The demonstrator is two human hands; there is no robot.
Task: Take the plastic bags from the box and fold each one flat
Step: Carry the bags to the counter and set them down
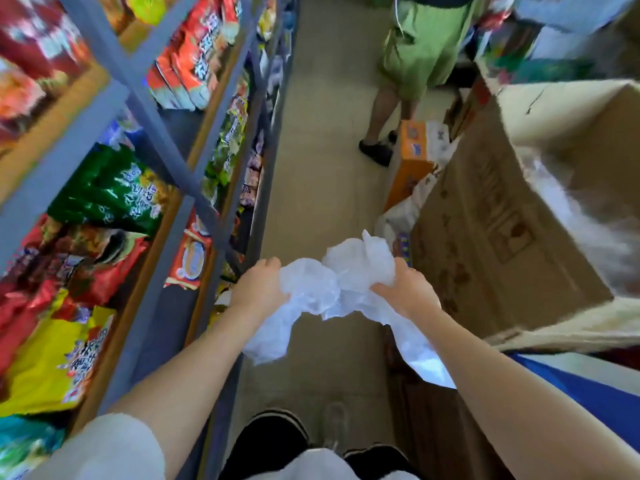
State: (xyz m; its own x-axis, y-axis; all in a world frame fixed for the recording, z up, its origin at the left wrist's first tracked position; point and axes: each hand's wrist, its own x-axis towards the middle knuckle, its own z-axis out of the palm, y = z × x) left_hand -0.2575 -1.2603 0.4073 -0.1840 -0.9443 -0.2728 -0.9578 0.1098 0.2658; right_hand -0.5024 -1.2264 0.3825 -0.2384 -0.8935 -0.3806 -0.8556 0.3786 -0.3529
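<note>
Shop aisle [322,133]: shelves [145,98], cardboard box [502,220].

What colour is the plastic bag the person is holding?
Translucent white, with no print visible. The plastic bag shows in the head view.

Both bare forearms reached forward and slightly inward from the lower edge of the view, held out in the air at about the same height. The left hand [260,285] lay back-up, knuckles away from the body, its fingers [273,263] curled down into the crumpled plastic bag [313,285] and its thumb tucked beneath. The right hand [403,289] sat just beside it, a little apart, wrist bent inward, fingers closed round the other bunched part of the same bag. A white short sleeve covered the left upper arm at the lower left corner.
</note>
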